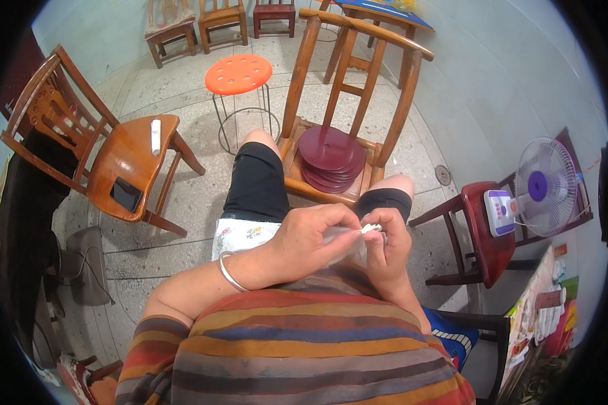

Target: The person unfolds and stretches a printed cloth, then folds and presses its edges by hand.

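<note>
In front of my belly both hands meet over a small white piece, thin and bunched; its material is not clear. My right hand grips it between thumb and bent fingers. The thumb and forefinger of my left hand pinch its left end, and a silver bangle circles that wrist. A whitish, see-through material shows partly behind the fingers. Across my left thigh lies a white cloth with a flower print. Beyond my knees, a stack of dark red discs rests on a wooden chair.
At left, a wooden chair carries a phone and a white rolled item. An orange stool stands ahead. To the right, a fan sits on a red chair. Smaller chairs line the back wall.
</note>
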A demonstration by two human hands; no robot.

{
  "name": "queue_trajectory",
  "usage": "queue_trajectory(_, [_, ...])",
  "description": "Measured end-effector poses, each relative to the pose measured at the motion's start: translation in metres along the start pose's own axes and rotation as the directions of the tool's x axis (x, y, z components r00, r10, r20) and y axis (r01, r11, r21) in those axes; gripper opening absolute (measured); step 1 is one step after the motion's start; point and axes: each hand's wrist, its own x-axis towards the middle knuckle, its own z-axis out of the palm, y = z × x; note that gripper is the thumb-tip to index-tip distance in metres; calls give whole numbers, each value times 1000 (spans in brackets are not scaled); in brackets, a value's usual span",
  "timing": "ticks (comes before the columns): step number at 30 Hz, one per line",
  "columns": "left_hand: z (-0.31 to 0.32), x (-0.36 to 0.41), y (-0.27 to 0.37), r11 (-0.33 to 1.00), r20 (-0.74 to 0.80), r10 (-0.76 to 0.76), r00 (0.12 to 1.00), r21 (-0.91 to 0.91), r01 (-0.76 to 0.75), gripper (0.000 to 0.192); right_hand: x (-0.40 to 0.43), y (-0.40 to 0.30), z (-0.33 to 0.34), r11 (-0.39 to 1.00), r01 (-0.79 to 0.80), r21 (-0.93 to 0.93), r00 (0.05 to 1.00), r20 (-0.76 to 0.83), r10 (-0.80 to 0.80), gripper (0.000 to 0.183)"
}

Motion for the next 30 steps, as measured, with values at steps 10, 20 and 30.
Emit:
queue_trajectory(10, [1,-3,-2,997,-10,-19,1000,-70,18,16,3,1,0,992,95,88,995,-2,-95,11])
queue_trajectory(20, [-5,-4,-3,985,-57,27,998,171,-16,23,-8,19,2,930,-214,299,972,-31,234,14])
queue_trajectory(30, [-7,-3,-12,979,-106,143,984,159,-125,12,-7,10,0,872,-168,459,984,21,179,13])
